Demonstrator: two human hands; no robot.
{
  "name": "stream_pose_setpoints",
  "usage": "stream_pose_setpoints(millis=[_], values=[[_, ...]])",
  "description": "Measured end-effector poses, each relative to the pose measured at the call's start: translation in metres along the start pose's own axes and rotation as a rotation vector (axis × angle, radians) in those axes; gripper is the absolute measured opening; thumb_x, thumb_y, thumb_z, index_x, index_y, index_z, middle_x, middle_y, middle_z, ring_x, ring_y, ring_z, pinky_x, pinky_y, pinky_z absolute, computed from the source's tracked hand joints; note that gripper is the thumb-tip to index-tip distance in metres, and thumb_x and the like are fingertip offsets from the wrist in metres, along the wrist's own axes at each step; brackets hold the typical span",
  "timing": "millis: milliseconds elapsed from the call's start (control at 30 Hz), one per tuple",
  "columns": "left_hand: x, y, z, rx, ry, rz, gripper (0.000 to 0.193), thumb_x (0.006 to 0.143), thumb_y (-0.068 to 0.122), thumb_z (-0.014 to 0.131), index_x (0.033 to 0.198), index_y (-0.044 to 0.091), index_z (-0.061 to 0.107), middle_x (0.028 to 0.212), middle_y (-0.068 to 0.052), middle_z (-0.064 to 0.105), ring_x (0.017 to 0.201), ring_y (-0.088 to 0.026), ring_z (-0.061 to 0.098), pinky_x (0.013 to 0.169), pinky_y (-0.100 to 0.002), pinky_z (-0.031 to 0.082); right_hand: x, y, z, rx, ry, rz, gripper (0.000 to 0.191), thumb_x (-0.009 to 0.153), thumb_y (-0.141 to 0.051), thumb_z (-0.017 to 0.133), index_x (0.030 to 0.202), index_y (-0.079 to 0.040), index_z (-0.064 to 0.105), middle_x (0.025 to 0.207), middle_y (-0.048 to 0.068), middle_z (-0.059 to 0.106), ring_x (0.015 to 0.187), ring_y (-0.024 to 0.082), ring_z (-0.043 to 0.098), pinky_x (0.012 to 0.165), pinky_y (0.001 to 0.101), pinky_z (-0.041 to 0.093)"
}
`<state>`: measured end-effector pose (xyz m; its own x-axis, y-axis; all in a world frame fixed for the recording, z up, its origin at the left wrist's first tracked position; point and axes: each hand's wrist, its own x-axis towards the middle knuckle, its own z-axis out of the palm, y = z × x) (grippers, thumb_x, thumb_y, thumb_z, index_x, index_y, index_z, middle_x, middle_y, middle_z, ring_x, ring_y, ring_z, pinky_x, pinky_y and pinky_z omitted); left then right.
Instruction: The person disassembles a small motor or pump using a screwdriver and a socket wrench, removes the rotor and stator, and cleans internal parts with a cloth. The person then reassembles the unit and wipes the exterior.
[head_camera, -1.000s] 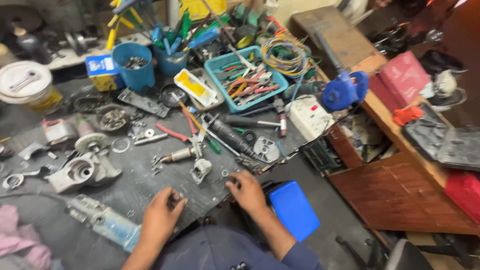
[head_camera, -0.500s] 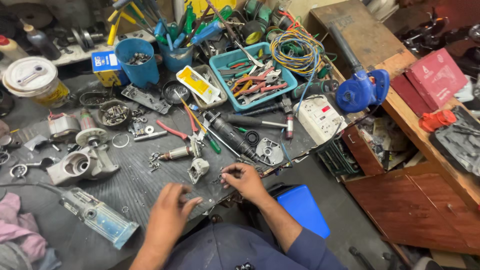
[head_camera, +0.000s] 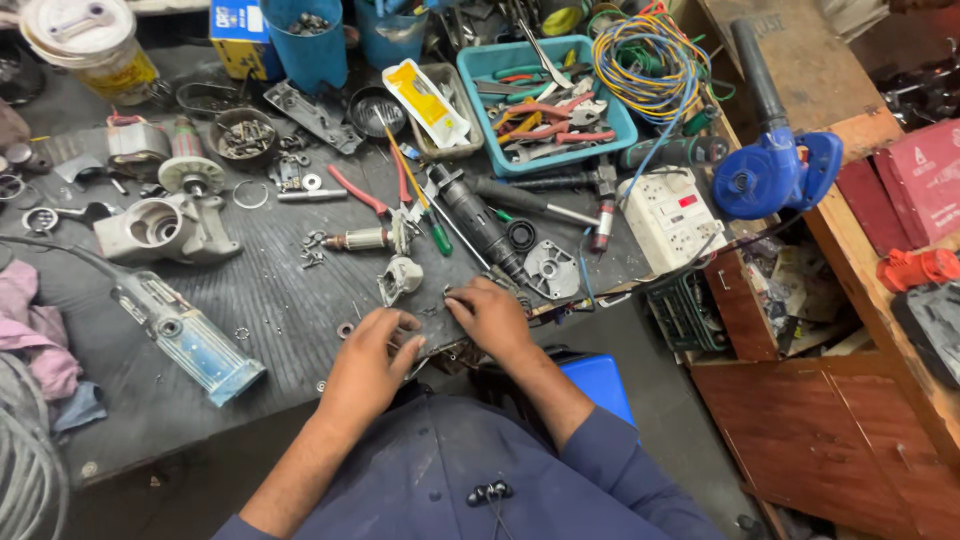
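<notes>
My left hand (head_camera: 372, 362) rests on the dark ribbed mat (head_camera: 260, 300) near the table's front edge, fingers curled over a small metal part I cannot make out. My right hand (head_camera: 490, 315) sits just to its right, fingertips pinching something small at the mat's edge. A small grey metal housing (head_camera: 400, 277) lies just beyond my left hand. A motor armature (head_camera: 362, 239) and red-handled pliers (head_camera: 365, 192) lie further back. A round grey cover plate (head_camera: 551, 268) sits beside my right hand.
A grey gear housing (head_camera: 165, 227) and a pale blue grinder body (head_camera: 185, 335) lie left. At the back stand a teal tray of tools (head_camera: 545, 100), blue cups (head_camera: 305, 40), and coiled wires (head_camera: 645, 65). A white power strip (head_camera: 672, 215) and blue blower (head_camera: 770, 170) sit right; a blue stool (head_camera: 597, 385) is below.
The view has tilted down and closer to the bench. My two hands have come together at the mat's front edge, the left one sliding right toward the right hand.
</notes>
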<state>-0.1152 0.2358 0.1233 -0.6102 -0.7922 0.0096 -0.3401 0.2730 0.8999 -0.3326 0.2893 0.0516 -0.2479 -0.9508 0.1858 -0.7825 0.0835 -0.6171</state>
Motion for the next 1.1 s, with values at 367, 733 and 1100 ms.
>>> stream_pose_setpoints(millis=[367, 733, 1100], values=[[-0.026, 0.063, -0.022, -0.119, 0.160, 0.599, 0.043, 0.081, 0.017, 0.086, 0.120, 0.008, 0.071, 0.110, -0.009, 0.072, 0.101, -0.024, 0.073, 0.086, -0.034, 0.059, -0.066, -0.082, -0.078, 1.780, -0.389, 0.453, 0.021, 0.094, -0.017, 0.076, 0.103, 0.002, 0.074, 0.098, 0.010, 0.070, 0.084, 0.019, 0.070, 0.070, 0.0333, 0.057], [-0.036, 0.079, -0.016, -0.232, 0.197, 0.639, 0.036, 0.082, 0.018, 0.087, 0.113, 0.006, 0.071, 0.098, -0.007, 0.069, 0.087, -0.020, 0.068, 0.078, -0.031, 0.056, -0.074, -0.093, -0.089, 1.852, -0.458, 0.373, 0.019, 0.096, -0.017, 0.077, 0.103, -0.001, 0.072, 0.108, 0.010, 0.063, 0.090, 0.021, 0.068, 0.079, 0.0351, 0.059], [-0.035, 0.074, -0.005, -0.251, 0.222, 0.606, 0.034, 0.079, 0.020, 0.090, 0.102, 0.006, 0.069, 0.093, -0.005, 0.070, 0.083, -0.018, 0.069, 0.074, -0.030, 0.055, -0.075, -0.088, -0.085, 1.861, -0.520, 0.370, 0.024, 0.100, -0.021, 0.076, 0.099, 0.002, 0.070, 0.107, 0.009, 0.057, 0.091, 0.020, 0.066, 0.080, 0.0355, 0.060]])
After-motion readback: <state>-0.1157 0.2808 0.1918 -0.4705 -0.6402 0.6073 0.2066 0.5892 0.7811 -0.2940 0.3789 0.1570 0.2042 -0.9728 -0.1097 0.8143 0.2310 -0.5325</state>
